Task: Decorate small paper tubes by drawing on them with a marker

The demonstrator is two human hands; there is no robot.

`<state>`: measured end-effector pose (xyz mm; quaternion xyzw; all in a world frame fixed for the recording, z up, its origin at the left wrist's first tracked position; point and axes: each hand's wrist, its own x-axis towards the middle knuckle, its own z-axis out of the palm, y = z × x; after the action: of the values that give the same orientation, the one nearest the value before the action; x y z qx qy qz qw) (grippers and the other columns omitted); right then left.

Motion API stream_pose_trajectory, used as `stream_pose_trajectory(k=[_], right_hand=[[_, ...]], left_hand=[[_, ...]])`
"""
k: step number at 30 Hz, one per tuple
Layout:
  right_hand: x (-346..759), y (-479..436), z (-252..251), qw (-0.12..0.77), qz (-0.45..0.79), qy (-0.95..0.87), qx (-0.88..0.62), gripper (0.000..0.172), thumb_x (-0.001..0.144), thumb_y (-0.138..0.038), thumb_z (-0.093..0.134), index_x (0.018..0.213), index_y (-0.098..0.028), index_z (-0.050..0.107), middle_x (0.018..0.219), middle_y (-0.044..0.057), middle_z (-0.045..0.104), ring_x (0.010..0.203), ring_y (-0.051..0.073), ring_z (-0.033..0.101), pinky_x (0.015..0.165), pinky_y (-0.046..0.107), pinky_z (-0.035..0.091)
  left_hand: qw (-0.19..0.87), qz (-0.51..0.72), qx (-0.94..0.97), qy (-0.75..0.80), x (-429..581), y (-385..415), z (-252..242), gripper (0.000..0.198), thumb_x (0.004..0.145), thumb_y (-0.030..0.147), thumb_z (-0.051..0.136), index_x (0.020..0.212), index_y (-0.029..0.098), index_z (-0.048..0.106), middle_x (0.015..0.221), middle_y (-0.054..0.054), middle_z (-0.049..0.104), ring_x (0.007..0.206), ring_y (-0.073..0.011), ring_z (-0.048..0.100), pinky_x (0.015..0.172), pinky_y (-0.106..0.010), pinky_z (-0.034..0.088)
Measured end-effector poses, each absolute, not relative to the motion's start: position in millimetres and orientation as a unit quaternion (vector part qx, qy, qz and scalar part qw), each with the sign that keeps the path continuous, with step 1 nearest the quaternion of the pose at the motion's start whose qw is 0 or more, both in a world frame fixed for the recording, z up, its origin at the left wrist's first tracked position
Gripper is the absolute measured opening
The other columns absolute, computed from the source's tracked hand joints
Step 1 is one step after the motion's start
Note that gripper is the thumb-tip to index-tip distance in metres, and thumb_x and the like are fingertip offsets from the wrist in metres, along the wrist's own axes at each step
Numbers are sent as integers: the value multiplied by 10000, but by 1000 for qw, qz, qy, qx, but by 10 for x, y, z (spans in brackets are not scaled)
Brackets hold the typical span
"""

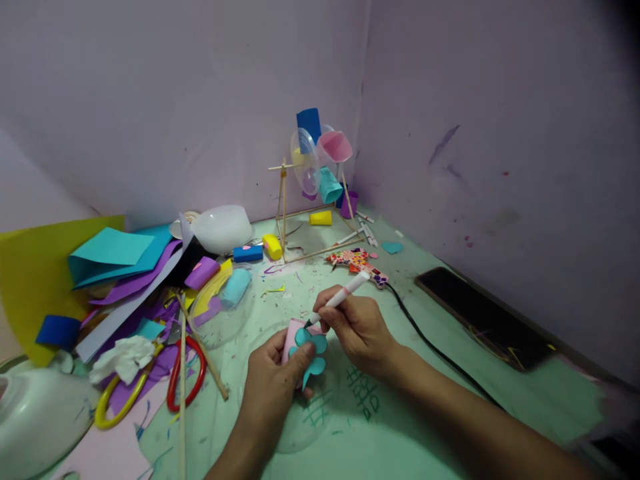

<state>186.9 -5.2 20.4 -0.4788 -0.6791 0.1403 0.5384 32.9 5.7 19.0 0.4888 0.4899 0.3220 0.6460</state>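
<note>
My left hand (pixel 270 387) is closed around a small pink paper piece (pixel 291 339) and a light-blue paper flower (pixel 318 366), the thumb pressing on the flower. In my right hand (pixel 363 333) is a white marker (pixel 345 292), gripped like a pen. Its dark tip points down at the flower's upper petal; I cannot tell whether it touches. Below the hands lies a clear round plastic lid (pixel 285 445), partly covered by them. Green grid marks (pixel 364 393) show on the table surface.
At the back stands a stick frame (pixel 284 213) with a wheel of coloured paper cups (pixel 334 147). A flowered glue gun (pixel 357 260) trails a black cord (pixel 425 340). A phone (pixel 480 313) lies right. Scissors (pixel 186 373), sticks, paper sheets (pixel 115 247) and a white bowl (pixel 45 420) crowd the left.
</note>
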Motion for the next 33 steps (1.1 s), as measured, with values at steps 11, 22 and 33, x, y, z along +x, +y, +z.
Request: stream_pose_trajectory(k=[11, 22, 33], right_hand=[[1888, -58, 234, 513, 105, -689, -501, 269, 941, -358, 387, 798, -194, 546, 618, -4, 598, 504, 111, 529, 515, 219, 402], [1883, -75, 294, 490, 92, -692, -522, 266, 927, -335, 385, 788, -191, 560, 540, -21, 558, 459, 113, 507, 499, 215, 377], [1880, -86, 297, 481, 97, -692, -529, 252, 924, -333, 397, 807, -190, 569, 532, -25, 561, 450, 110, 495, 494, 211, 365]], left_hand=[[640, 354, 465, 499, 369, 1, 248, 366, 614, 386, 766, 859, 120, 709, 553, 12, 554, 458, -95, 461, 347, -179, 411], [635, 339, 482, 500, 340, 42, 202, 416, 610, 429, 767, 880, 117, 714, 546, 19, 540, 438, -82, 435, 344, -182, 416], [620, 356, 470, 518, 372, 21, 221, 429, 576, 431, 782, 856, 110, 724, 517, 20, 542, 403, -76, 433, 329, -177, 398]])
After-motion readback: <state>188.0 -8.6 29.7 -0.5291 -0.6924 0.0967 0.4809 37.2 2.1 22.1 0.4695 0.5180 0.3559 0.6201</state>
